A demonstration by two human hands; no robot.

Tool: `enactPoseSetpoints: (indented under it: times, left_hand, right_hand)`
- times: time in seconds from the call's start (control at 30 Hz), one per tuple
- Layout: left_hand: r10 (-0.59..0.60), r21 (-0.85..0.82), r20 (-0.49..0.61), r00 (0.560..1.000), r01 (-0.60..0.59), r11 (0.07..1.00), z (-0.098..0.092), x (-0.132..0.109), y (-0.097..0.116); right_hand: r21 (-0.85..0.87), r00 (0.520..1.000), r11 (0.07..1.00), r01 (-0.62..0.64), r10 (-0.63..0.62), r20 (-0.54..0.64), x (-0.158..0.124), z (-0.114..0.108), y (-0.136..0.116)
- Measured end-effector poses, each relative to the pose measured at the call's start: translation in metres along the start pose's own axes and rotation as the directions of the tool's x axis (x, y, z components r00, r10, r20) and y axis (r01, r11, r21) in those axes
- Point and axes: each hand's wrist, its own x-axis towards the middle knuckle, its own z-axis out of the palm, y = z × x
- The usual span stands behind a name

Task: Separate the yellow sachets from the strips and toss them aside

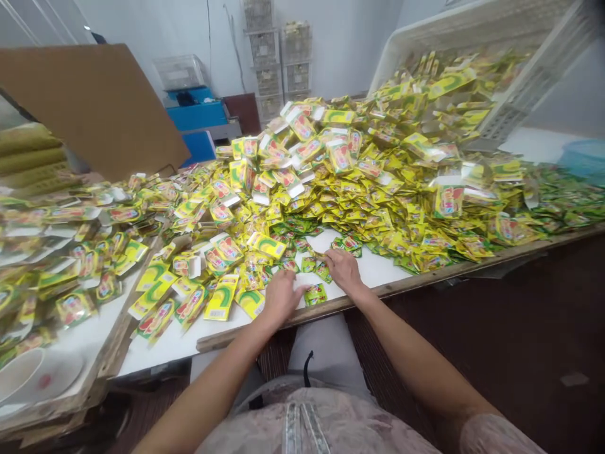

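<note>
Several loose green sachets [315,294] lie before the yellow pile [352,200], where my right grip [344,271] seems to pinch a thin packet [317,254] and my left grip's [282,295] hold I cannot tell; I judge this picking up, the next move calling for light fingertips.

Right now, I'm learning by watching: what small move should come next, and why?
Probably the left hand should pick up the loose green sachet near the wooden edge: it lies right beside that thumb, while the right hand seems to pinch something small.
</note>
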Motion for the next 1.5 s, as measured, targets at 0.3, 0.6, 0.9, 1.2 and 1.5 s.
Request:
enactPoseSetpoints:
  times: [0.3, 0.6, 0.9, 1.2, 1.5]
  left_hand:
    - [-0.087, -0.390, 0.130, 0.988, 0.131, 0.912, 0.022, 0.016, 0.007]
    - [-0.231, -0.950, 0.291, 0.929, 0.308, 0.043, -0.001, -0.026, -0.018]
    - [-0.314, -0.994, 0.090, 0.945, 0.102, 0.024, -0.020, -0.050, -0.035]
    - [-0.242, -0.919, 0.166, 0.956, 0.239, 0.312, -0.026, -0.062, -0.059]
    - [-0.407, 0.167, -0.203, 0.891, 0.441, 0.882, -0.051, -0.061, -0.105]
  right_hand:
    - [0.647, 0.893, 0.693, -0.317, 0.448, -0.043, -0.050, -0.017, 0.010]
    - [0.885, 0.943, 0.396, -0.247, 0.310, 0.124, -0.071, 0.003, -0.067]
    - [0.825, 0.987, 0.543, -0.159, 0.118, 0.113, -0.076, 0.003, -0.104]
    - [0.596, 0.990, 0.798, -0.093, 0.009, 0.143, -0.079, 0.003, -0.113]
    - [0.375, 0.993, 0.923, -0.082, 0.043, 0.111, -0.054, 0.021, -0.101]
